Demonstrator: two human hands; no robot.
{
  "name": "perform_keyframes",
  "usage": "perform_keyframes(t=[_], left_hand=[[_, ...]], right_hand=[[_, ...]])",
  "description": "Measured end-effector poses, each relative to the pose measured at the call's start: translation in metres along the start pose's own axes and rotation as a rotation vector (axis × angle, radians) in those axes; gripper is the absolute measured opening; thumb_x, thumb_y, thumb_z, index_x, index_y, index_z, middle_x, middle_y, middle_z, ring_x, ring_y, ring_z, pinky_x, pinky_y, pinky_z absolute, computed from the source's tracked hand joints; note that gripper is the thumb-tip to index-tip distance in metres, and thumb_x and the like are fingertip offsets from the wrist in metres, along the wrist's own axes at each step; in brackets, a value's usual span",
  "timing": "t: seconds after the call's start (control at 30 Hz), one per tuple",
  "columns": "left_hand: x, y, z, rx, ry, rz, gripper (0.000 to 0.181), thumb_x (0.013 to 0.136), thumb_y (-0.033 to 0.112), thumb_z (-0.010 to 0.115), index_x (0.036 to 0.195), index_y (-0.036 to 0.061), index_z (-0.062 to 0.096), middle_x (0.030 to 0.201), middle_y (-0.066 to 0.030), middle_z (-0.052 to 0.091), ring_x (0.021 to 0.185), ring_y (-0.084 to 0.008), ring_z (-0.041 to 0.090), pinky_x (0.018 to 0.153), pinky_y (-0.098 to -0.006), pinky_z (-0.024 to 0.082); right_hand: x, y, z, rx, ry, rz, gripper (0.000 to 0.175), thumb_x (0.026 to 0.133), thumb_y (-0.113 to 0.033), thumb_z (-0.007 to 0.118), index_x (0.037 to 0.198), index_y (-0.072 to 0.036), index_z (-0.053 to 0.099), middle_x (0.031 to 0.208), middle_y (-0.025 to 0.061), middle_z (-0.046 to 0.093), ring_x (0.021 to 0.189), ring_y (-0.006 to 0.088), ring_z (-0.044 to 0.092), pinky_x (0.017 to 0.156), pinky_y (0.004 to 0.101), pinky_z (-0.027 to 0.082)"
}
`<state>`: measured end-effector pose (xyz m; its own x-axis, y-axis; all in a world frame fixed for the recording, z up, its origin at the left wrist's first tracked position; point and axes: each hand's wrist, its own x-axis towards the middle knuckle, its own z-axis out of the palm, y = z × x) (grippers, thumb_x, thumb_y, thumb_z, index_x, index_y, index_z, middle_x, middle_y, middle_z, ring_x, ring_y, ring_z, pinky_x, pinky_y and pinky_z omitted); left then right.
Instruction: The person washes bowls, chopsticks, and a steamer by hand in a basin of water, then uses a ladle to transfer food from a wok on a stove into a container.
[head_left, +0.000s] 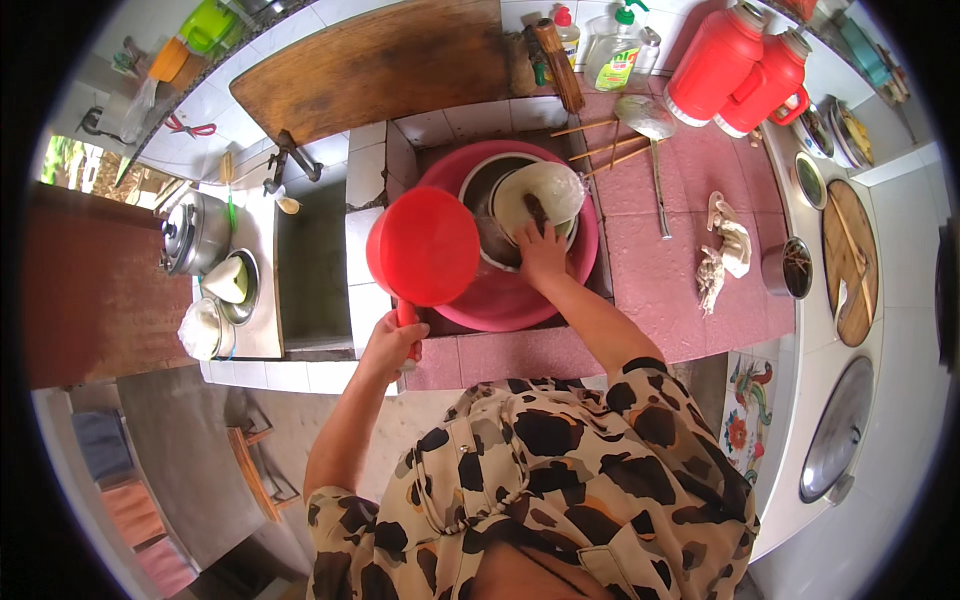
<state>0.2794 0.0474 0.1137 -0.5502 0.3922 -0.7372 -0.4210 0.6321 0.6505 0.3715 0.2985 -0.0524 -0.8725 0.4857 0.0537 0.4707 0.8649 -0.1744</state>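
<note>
My left hand (391, 343) grips the handle of a red plastic dipper (429, 246), whose bowl is tilted over the left rim of a pink basin (517, 319). Inside the basin stands a metal pot (480, 187) with a pale round bowl (517, 196) in it; clear plastic film shows at the bowl's right edge. My right hand (544, 255) reaches into this bowl, its fingertips by a dark elongated thing (535, 210). Whether the fingers grip that thing cannot be told. The dipper hides part of the basin's left side.
A metal ladle (661, 187), sticks and crumpled gloves (724, 247) lie on the pink tiled counter (637, 300). Red thermos flasks (716, 64) and a pump bottle (613, 60) stand behind. Leftward are a faucet (285, 161), a sink (315, 262) and a pressure cooker (196, 232).
</note>
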Motion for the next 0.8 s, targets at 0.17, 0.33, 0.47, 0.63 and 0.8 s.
perform_keyframes(t=[0.17,0.33,0.47,0.63,0.8], left_hand=[[0.015,0.001,0.008,0.019,0.009,0.215,0.018,0.076,0.011,0.058,0.087,0.0036,0.046,0.059,-0.0038,0.051,0.045,-0.0117,0.047,0.040,-0.0249,0.037],[0.038,0.005,0.015,0.305,0.150,0.346,0.022,0.076,0.012,0.058,0.090,0.0011,0.046,0.063,-0.0099,0.053,0.052,-0.0214,0.055,0.048,-0.0317,0.044],[0.047,0.013,0.022,0.705,0.451,0.599,0.026,0.077,0.013,0.058,0.096,0.0006,0.046,0.081,-0.0201,0.058,0.074,-0.0389,0.057,0.064,-0.0418,0.046],[0.038,0.021,0.005,0.636,0.656,0.643,0.031,0.080,0.014,0.057,0.108,0.0058,0.046,0.093,-0.0204,0.058,0.082,-0.0414,0.057,0.069,-0.0442,0.045],[0.038,-0.025,-0.069,0.462,0.800,0.655,0.042,0.075,0.010,0.065,0.110,0.0014,0.044,0.090,-0.0177,0.056,0.081,-0.0312,0.057,0.072,-0.0373,0.045]], right_hand=[[0.003,0.007,0.016,0.065,0.013,-0.235,0.027,0.075,-0.013,0.051,0.102,-0.010,0.053,0.110,0.0053,0.050,0.099,0.0236,0.049,0.074,0.0386,0.044],[0.002,0.013,0.016,0.053,0.165,-0.349,0.029,0.075,-0.013,0.051,0.104,-0.009,0.051,0.111,0.0058,0.050,0.101,0.0236,0.049,0.077,0.0397,0.044],[0.000,0.021,0.015,0.014,0.146,-0.376,0.042,0.073,-0.014,0.056,0.113,-0.009,0.047,0.120,0.0088,0.046,0.114,0.0272,0.043,0.087,0.0433,0.040],[-0.006,0.032,0.003,0.117,0.107,-0.464,0.051,0.070,-0.013,0.061,0.118,-0.007,0.044,0.122,0.0142,0.044,0.118,0.0301,0.040,0.090,0.0440,0.038],[-0.024,0.031,-0.048,0.064,-0.354,0.131,0.052,0.075,-0.005,0.054,0.125,-0.002,0.039,0.103,0.0226,0.053,0.095,0.0375,0.056,0.077,0.0457,0.047]])
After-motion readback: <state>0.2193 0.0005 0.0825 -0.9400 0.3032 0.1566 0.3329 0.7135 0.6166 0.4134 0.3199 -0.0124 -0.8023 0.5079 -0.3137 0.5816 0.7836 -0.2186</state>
